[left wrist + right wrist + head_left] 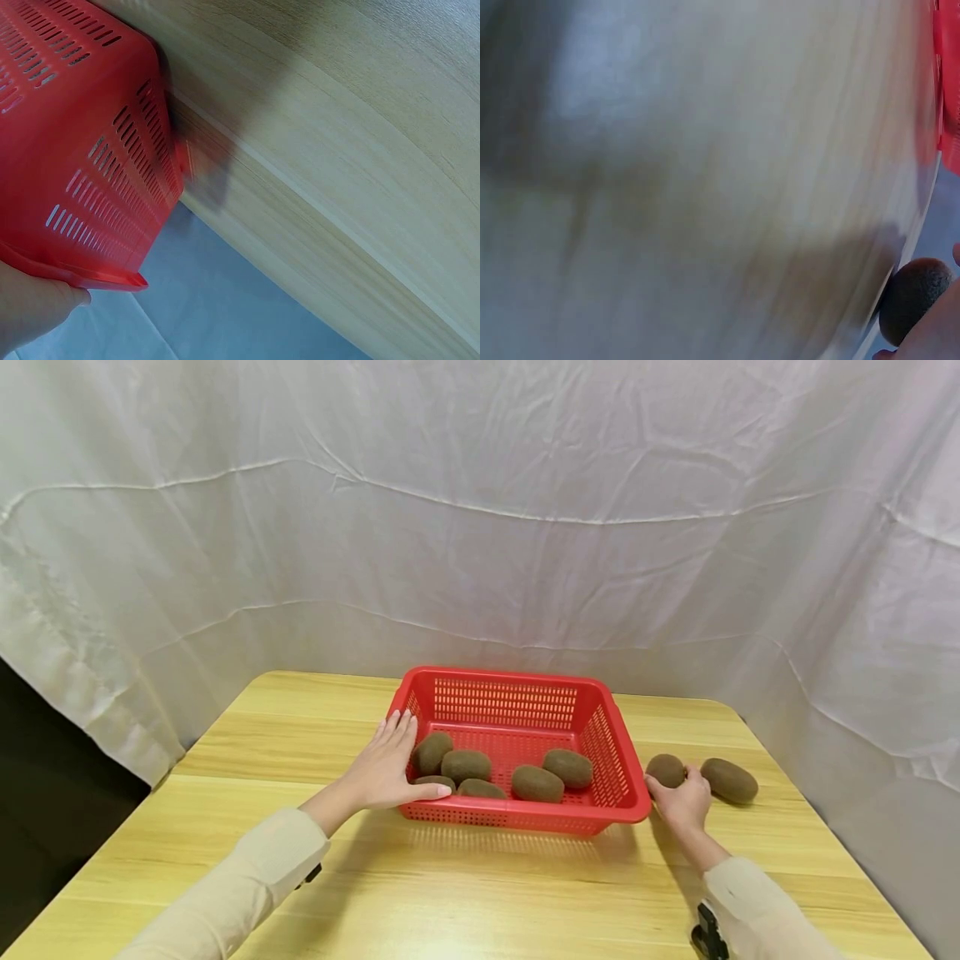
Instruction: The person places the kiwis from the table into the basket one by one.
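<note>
A red plastic basket [517,806] with slotted walls stands on the table, several brown kiwis [537,784] lying on its floor. My left hand [386,768] rests on the basket's left front corner, fingers straight over the left rim and thumb along the front rim. In the left wrist view, part of that hand [34,304] touches the rim. To the right of the basket, my right hand [684,797] grips a kiwi [664,770] between thumb and fingers. The right wrist view catches this kiwi [913,300] at its lower right edge.
Another kiwi [729,780] lies on the table just right of my right hand. The pale wooden table [450,893] ends at a white cloth [480,568] hanging behind and at the sides. A dark area [45,793] shows past the table's left edge.
</note>
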The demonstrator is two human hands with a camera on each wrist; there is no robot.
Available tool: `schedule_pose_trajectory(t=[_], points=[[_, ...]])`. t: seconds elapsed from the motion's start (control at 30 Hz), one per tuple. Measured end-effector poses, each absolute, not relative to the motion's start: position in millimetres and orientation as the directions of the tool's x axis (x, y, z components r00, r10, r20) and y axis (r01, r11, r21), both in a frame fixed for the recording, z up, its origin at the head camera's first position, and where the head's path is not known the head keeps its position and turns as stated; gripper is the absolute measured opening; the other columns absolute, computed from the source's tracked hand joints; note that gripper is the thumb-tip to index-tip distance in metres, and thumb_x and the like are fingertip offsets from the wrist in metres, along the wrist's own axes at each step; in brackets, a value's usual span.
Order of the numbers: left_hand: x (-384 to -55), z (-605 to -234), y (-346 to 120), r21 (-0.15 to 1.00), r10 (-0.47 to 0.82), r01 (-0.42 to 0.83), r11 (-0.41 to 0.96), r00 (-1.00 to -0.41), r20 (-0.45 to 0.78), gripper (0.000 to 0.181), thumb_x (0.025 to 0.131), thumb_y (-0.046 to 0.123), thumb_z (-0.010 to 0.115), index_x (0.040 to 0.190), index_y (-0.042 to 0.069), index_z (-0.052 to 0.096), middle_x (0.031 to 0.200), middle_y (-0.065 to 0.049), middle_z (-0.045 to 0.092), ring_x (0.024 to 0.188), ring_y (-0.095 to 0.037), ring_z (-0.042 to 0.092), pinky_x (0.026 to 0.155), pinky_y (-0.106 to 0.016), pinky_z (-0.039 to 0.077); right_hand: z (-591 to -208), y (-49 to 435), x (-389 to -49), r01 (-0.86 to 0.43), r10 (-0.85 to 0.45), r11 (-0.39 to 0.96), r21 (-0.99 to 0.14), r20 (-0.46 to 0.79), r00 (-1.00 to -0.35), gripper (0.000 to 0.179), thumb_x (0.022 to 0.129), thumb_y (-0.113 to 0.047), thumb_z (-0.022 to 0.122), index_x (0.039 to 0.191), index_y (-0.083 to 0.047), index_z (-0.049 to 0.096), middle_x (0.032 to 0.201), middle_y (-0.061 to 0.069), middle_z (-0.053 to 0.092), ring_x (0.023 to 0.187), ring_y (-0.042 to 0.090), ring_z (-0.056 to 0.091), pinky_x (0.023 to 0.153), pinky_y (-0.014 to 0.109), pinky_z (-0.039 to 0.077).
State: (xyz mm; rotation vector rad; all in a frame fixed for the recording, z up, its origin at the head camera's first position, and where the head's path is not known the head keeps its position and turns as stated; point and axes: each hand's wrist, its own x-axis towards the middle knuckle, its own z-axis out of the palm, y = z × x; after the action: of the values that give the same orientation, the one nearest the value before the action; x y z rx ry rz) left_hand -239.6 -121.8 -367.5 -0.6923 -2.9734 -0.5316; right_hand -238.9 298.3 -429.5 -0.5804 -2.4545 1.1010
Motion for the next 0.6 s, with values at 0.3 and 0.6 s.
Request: schedule_pose_trajectory(t=[0.3, 0.6], points=[[-240.4, -368.3, -121.9, 0.321, 0.42, 0.435, 0.841, -0.9, 0.118, 0.114, 0.074, 0.07, 0.057, 0.146, -0.005, 0.01, 0.154, -0.022, 0.008, 0.144, -0.037, 0.001, 0.117, -0.049, 0.007, -433.5, 300.9, -239.8, 0.219, 0.501, 0.602, -0.768, 0.149, -0.853, 0.071, 0.079, -0.015, 0.065, 0.132, 0.018, 0.031, 0.13, 0.042, 0.033, 0.122, 0.052, 0.032, 0.106, 0.058, 0.026], [-239.4, -367.2, -121.2, 0.315, 0.422, 0.436, 0.843, -0.899, 0.115, 0.114, 0.074, 0.071, 0.056, 0.146, -0.005, 0.011, 0.154, -0.023, 0.009, 0.144, -0.037, 0.002, 0.117, -0.049, 0.007, -432.6, 303.1, -239.9, 0.253, 0.521, 0.55, -0.796, 0.089, -0.849, 0.075, 0.077, -0.013, 0.067, 0.135, 0.017, 0.03, 0.133, 0.042, 0.032, 0.125, 0.052, 0.031, 0.107, 0.057, 0.026]])
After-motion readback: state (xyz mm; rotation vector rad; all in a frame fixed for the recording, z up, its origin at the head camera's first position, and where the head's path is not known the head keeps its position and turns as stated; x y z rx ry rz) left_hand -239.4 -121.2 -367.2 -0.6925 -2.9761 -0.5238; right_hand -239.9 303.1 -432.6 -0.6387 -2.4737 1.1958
